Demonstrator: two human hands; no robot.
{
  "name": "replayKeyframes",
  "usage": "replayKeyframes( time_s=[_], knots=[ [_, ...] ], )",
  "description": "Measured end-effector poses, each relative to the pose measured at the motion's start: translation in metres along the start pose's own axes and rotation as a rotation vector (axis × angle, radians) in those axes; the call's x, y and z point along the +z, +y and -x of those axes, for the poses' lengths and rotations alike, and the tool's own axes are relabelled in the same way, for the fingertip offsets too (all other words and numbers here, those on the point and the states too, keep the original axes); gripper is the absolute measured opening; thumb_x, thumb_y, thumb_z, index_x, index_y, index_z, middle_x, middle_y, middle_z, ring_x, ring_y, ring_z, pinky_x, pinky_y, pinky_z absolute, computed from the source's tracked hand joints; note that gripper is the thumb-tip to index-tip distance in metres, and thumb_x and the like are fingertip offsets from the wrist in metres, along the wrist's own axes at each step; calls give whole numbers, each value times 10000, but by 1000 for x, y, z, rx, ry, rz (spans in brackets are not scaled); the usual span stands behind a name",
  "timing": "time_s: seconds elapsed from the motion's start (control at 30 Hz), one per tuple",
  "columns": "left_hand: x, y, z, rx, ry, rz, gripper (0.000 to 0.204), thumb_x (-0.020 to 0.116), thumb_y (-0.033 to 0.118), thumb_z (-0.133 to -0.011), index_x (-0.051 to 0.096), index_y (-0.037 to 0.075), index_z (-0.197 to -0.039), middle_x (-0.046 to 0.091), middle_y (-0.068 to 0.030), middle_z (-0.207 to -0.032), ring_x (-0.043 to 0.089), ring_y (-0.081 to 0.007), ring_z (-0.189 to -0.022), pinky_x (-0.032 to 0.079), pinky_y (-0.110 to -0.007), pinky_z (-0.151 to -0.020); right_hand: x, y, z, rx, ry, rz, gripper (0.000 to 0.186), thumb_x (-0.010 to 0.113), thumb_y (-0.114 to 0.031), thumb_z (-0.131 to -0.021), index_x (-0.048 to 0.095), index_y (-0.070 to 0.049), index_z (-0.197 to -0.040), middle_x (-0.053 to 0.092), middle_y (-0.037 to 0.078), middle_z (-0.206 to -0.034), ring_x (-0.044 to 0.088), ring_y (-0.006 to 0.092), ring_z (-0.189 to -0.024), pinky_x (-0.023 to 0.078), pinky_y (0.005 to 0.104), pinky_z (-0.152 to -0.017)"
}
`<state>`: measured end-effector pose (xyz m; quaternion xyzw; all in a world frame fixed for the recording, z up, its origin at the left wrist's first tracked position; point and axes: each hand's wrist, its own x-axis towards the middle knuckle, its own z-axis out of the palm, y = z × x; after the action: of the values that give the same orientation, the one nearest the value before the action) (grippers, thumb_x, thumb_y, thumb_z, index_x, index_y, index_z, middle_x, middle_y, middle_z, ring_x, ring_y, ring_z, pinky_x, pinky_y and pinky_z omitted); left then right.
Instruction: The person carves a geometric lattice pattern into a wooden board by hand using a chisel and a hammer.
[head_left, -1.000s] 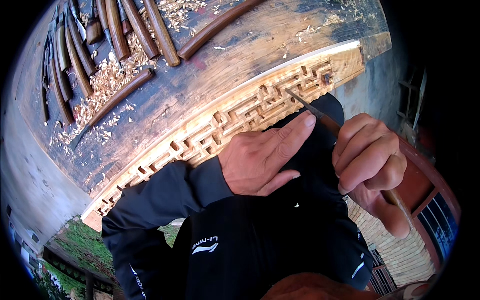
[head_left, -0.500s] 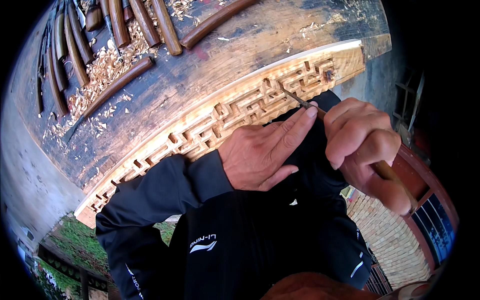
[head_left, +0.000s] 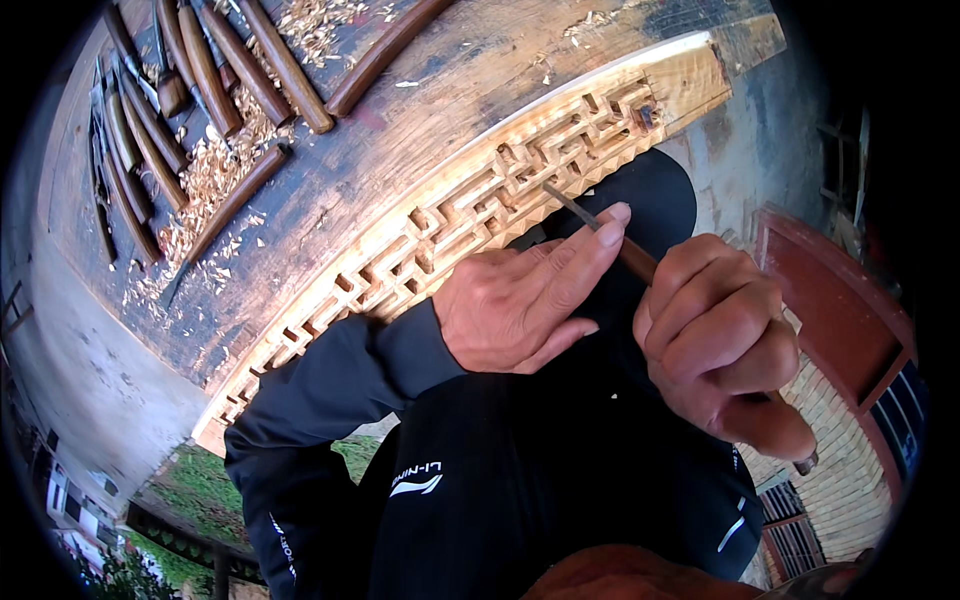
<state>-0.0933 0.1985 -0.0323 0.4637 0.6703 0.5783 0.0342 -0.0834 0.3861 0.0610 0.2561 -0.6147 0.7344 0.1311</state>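
A long pale wooden board [head_left: 685,78], carved with a sunken geometric lattice, lies along the near edge of the workbench. My right hand [head_left: 715,340] is wrapped round the brown wooden handle of a carving chisel [head_left: 570,204], whose thin metal blade reaches up-left to the board's lower carved edge. My left hand [head_left: 515,305] lies by the board's near edge with fingers stretched out and thumb apart. Its fingertips are at the chisel's shank, seemingly touching it. Whether the chisel's tip presses into the wood I cannot tell.
On the worn wooden workbench [head_left: 330,220], several wood-handled chisels [head_left: 205,75] lie at the far left among wood shavings [head_left: 215,175]. One chisel [head_left: 235,205] lies apart, nearer the board. A brick surface [head_left: 835,430] and red frame [head_left: 835,300] show at the lower right.
The chisel's tip has shifted back toward me, from inside the carved pattern to the board's lower edge. My right hand has moved slightly down. The whole view has tilted a little.
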Motion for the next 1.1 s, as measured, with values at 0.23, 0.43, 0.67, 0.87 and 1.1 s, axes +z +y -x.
replayKeyframes(
  time_s=[0.23,0.43,0.67,0.87,1.1],
  knots=[
    [3,3,-4,65,81,-25,682,784,199,-960,531,-157,-1483,745,-279,-1319,822,-274,-855,641,-324,-672,5,0,15,-26,-12,-72,658,544,-708,-1064,486,-124,-766,701,67,-731,572,122,-454,405,262,-410],
    [3,8,0,16,147,-16,594,797,178,-931,614,-114,-1415,774,-243,-1262,813,-227,-800,622,-308,-611,22,4,21,-90,71,-50,663,531,-700,-1074,485,-113,-769,701,72,-741,572,136,-468,429,271,-431],
    [2,11,1,-33,104,-41,632,817,122,-869,626,-96,-1430,772,-219,-1286,774,-204,-701,591,-313,-562,20,13,16,-59,66,-99,694,468,-724,-1084,486,-100,-780,675,74,-719,548,160,-477,406,288,-460],
    [9,4,3,45,266,-77,771,789,73,-869,495,-104,-1559,709,-235,-1412,791,-222,-812,608,-315,-605,29,31,1,-126,53,-261,533,456,-608,-1126,424,-110,-939,615,116,-888,650,165,-623,518,266,-525],
    [5,10,2,18,280,-97,785,755,61,-901,439,-95,-1603,697,-236,-1430,812,-253,-897,631,-325,-638,24,32,1,-140,75,-247,524,279,-531,-1186,398,-96,-920,627,160,-908,564,151,-536,505,259,-497]
  ],
)
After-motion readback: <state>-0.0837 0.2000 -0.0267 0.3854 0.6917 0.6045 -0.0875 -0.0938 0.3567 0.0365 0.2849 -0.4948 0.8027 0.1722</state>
